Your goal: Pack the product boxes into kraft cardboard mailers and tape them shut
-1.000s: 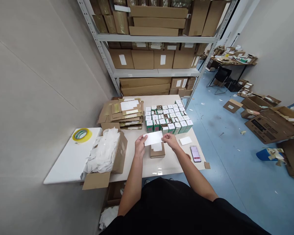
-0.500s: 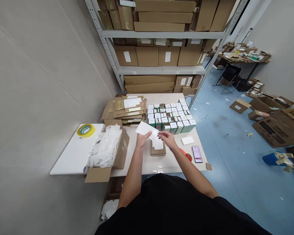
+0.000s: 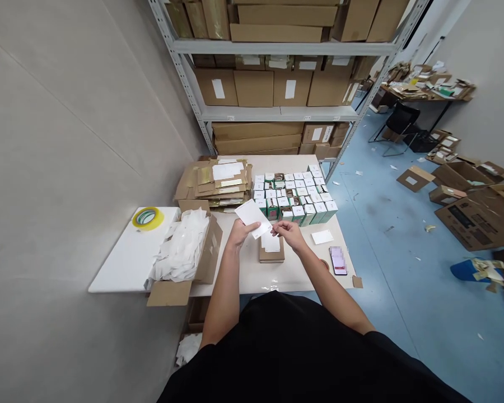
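Observation:
My left hand (image 3: 239,233) grips a white label sheet (image 3: 250,215) by its near edge, thumb on top. The sheet is tilted above the table. My right hand (image 3: 291,234) has its fingertips pinched together at the sheet's right corner; whether they grip it or only touch it is hard to see. Below both hands lies a flat brown cardboard box (image 3: 271,257) with a white label (image 3: 270,243) on top, partly covered by the sheet and fingers. Just beyond stand rows of small white-and-green boxes (image 3: 297,214), several with open tops.
Flattened cardboard (image 3: 193,182) is piled at the back left, near a carton of white packing paper (image 3: 183,246) and a yellow tape roll (image 3: 147,218). On the right lie a white slip (image 3: 322,237) and a phone (image 3: 338,262). A box-filled shelf (image 3: 277,114) stands behind the table.
The label sheet has turned and tilted slightly in my left hand. My right fingertips stay by its corner, and the right forearm now covers the orange object beside the phone. The view has shifted slightly.

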Motion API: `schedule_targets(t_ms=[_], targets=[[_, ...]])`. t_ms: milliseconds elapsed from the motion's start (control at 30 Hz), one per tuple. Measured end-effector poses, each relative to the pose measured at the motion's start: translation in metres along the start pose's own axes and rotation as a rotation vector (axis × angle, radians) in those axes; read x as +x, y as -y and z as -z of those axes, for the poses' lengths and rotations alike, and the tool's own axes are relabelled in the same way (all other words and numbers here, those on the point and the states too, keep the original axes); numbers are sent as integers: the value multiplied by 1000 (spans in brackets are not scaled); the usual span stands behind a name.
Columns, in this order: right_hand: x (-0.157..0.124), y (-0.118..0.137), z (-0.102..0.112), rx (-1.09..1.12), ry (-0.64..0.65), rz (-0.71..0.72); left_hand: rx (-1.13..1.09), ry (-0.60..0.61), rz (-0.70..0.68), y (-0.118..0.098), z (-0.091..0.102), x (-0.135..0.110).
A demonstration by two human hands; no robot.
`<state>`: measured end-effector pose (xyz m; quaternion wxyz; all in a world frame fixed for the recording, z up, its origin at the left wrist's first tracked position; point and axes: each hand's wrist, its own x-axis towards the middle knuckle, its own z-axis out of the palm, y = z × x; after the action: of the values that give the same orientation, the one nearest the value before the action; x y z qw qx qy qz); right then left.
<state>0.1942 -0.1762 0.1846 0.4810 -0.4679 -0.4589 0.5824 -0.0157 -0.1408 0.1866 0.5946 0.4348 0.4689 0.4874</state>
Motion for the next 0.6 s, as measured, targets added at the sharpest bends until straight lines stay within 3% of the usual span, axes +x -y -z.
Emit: schedule_targets(t_ms=[600], targets=[[-2, 5, -2, 13, 14, -31, 5, 17, 33, -2, -6, 0]])
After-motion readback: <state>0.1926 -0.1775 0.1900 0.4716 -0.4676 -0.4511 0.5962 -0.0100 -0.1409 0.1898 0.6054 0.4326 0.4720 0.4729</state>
